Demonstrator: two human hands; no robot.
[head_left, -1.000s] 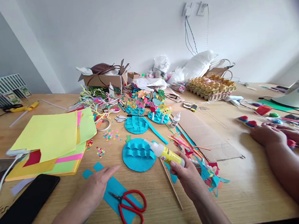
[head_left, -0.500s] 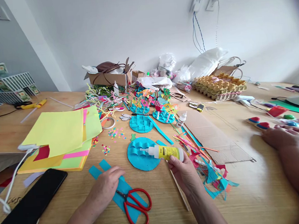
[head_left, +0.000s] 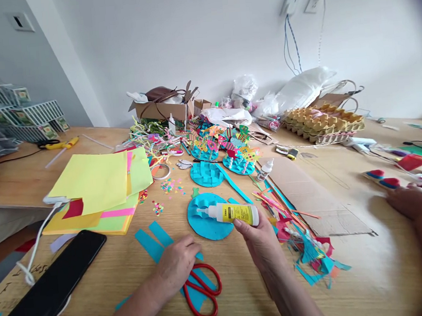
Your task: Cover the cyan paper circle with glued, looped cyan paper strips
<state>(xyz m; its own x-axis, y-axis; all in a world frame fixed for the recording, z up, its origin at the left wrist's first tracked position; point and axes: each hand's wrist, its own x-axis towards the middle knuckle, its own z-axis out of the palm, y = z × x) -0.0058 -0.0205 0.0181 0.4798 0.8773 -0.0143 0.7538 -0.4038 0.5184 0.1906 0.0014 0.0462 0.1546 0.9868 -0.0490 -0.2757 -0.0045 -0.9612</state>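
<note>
My right hand (head_left: 255, 230) grips a white glue bottle (head_left: 237, 214) with a yellow label, lying nearly level, its nozzle pointing left over a round blue base (head_left: 211, 231). Curled blue paper strips stand on the back of that base. My left hand (head_left: 179, 265) is closed, and a short blue paper strip (head_left: 200, 256) shows at its fingertips. Other flat blue strips (head_left: 148, 244) lie under this hand. Red-handled scissors (head_left: 203, 292) rest on them, their blades hidden by my left hand.
Stacked coloured paper (head_left: 91, 174) and a black phone (head_left: 53, 287) lie left. Behind are a woven blue disc (head_left: 207, 174) and decorated bases (head_left: 239, 164). Cardboard (head_left: 309, 194), paper scraps (head_left: 313, 252) and egg trays (head_left: 321, 122) are right. Another person's hand (head_left: 408, 201) is far right.
My left hand has moved right, towards the scissors' handles, with the strip at its fingertips. The glue bottle stays over the base. The view has shifted slightly left.
</note>
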